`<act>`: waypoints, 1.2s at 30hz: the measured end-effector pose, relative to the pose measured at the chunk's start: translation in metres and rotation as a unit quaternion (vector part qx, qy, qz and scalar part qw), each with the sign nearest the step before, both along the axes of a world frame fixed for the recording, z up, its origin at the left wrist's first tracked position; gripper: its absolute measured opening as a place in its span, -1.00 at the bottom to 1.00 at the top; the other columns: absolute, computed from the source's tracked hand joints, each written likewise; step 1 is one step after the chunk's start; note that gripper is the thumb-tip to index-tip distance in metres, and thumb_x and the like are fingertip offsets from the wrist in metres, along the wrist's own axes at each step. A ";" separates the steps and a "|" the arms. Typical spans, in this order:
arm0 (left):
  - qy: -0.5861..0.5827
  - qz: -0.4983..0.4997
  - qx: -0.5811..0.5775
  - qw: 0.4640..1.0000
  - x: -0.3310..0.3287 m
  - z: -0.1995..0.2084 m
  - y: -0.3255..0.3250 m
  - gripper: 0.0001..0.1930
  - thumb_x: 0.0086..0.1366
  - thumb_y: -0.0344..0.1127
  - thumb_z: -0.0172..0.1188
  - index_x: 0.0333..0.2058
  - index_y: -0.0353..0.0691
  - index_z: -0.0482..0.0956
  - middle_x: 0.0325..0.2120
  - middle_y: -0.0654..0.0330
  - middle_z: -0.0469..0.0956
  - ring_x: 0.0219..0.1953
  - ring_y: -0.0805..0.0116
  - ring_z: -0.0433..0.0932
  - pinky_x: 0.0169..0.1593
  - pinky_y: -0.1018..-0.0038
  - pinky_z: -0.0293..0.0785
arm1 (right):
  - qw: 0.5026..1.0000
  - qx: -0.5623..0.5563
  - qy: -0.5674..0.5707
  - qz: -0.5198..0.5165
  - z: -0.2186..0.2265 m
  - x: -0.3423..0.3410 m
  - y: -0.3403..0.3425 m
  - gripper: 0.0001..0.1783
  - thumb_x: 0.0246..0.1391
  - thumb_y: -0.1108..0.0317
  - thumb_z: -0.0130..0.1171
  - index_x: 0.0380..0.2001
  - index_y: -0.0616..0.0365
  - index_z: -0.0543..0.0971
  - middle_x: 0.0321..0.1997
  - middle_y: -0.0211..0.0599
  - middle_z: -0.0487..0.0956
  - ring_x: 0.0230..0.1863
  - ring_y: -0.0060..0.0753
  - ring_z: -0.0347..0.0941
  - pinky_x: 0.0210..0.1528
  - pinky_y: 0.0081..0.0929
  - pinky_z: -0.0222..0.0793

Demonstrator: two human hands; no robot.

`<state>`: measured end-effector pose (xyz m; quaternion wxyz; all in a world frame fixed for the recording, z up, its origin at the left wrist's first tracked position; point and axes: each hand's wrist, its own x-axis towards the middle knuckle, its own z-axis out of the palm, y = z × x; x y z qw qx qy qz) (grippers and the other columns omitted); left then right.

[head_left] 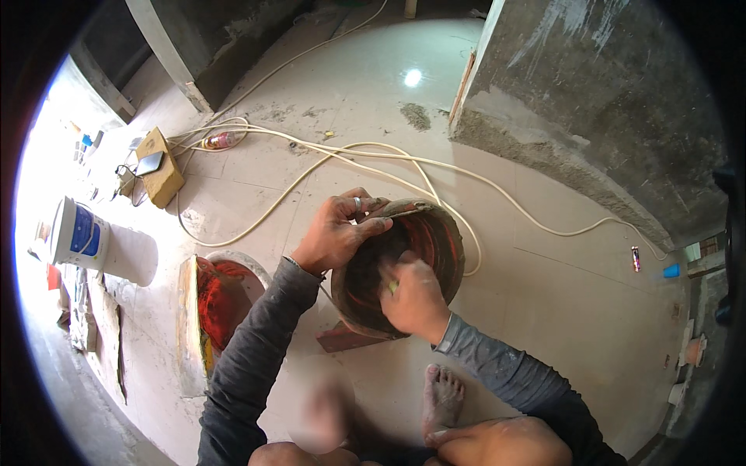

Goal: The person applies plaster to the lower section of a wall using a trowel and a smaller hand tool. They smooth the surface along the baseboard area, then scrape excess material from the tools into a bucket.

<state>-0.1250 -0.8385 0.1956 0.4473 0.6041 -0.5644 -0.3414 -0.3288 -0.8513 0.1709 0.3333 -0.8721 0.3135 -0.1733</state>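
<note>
A round, dirt-caked bucket (444, 241) with red and dark smears inside is tilted, its mouth facing me. My left hand (332, 233) grips its upper left rim, the thumb over the edge and a ring on one finger. Reaching into the mouth, my right hand (418, 299) is closed and slightly blurred. A bit of yellow-green handle (392, 286) shows at its fingers; the working end is lost in the dark inside. Under the bucket's lower edge lies a flat reddish piece (348, 339).
Left of my arm stands a red-stained container (225, 299) beside a yellowish board. A white bucket (80, 233) and a yellow block (163, 180) with a phone (150, 163) sit farther left. A cream hose (284, 203) loops behind; a rough wall (590, 101) rises right.
</note>
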 end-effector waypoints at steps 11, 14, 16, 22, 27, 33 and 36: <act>0.018 0.039 0.024 0.999 0.002 0.005 0.000 -0.68 0.25 -0.31 0.35 -0.05 -0.34 0.69 -0.40 0.27 0.49 -0.27 0.49 0.45 -0.11 0.48 0.39 | 0.994 -0.059 0.061 0.062 0.014 -0.034 -0.031 -0.48 0.09 0.49 0.14 0.17 0.29 0.49 -0.16 0.13 0.46 -0.18 0.24 0.50 -0.13 -0.01 0.48; 0.075 0.054 0.022 0.995 0.001 0.003 -0.002 -0.70 0.27 -0.32 0.35 -0.08 -0.36 0.70 -0.37 0.28 0.52 -0.25 0.52 0.47 -0.10 0.49 0.40 | 0.990 -0.111 0.050 0.065 0.016 -0.038 -0.046 -0.53 0.14 0.53 0.08 0.15 0.26 0.51 -0.15 0.07 0.45 -0.20 0.22 0.50 -0.15 -0.02 0.48; 0.097 0.061 0.025 0.993 0.002 0.001 -0.002 -0.71 0.27 -0.32 0.35 -0.09 -0.37 0.70 -0.35 0.29 0.54 -0.24 0.53 0.48 -0.09 0.50 0.42 | 0.987 -0.130 0.030 0.089 0.016 -0.042 -0.056 -0.56 0.17 0.54 0.07 0.13 0.22 0.53 -0.14 0.01 0.46 -0.21 0.17 0.50 -0.15 -0.03 0.49; 0.057 0.036 0.033 0.997 0.009 -0.004 -0.014 -0.69 0.26 -0.29 0.35 -0.10 -0.37 0.70 -0.35 0.25 0.62 -0.29 0.53 0.52 -0.14 0.47 0.47 | 0.947 -0.247 0.055 0.197 0.017 -0.036 -0.094 -0.65 0.22 0.45 0.12 0.06 0.24 0.56 -0.19 -0.12 0.48 -0.17 0.03 0.48 -0.12 -0.12 0.48; -0.007 -0.011 0.009 1.000 0.014 -0.005 -0.034 -0.67 0.22 -0.23 0.34 -0.13 -0.33 0.72 -0.35 0.10 0.68 -0.33 0.42 0.58 -0.16 0.42 0.51 | 0.933 -0.277 0.082 0.214 0.041 -0.044 -0.120 -0.57 0.22 0.38 0.19 0.16 0.08 0.51 -0.11 -0.13 0.49 -0.15 0.04 0.56 -0.19 -0.11 0.56; -0.076 -0.063 -0.014 0.995 0.002 -0.005 -0.071 -0.70 0.17 -0.27 0.34 -0.16 -0.29 0.72 -0.34 -0.01 0.69 -0.29 0.22 0.63 -0.13 0.31 0.53 | 0.864 -0.396 0.111 0.290 0.039 -0.056 -0.148 -0.43 0.08 0.46 0.19 0.21 -0.07 0.49 -0.12 -0.17 0.47 -0.20 -0.04 0.56 -0.23 -0.18 0.58; -0.079 -0.095 0.015 0.992 -0.005 -0.001 -0.082 -0.75 0.14 -0.29 0.35 -0.23 -0.28 0.72 -0.36 0.01 0.68 -0.26 0.20 0.64 -0.13 0.30 0.53 | 0.850 -0.401 0.153 0.305 0.038 -0.064 -0.164 -0.39 0.05 0.47 0.17 0.22 -0.17 0.49 -0.17 -0.17 0.46 -0.25 -0.05 0.55 -0.29 -0.19 0.57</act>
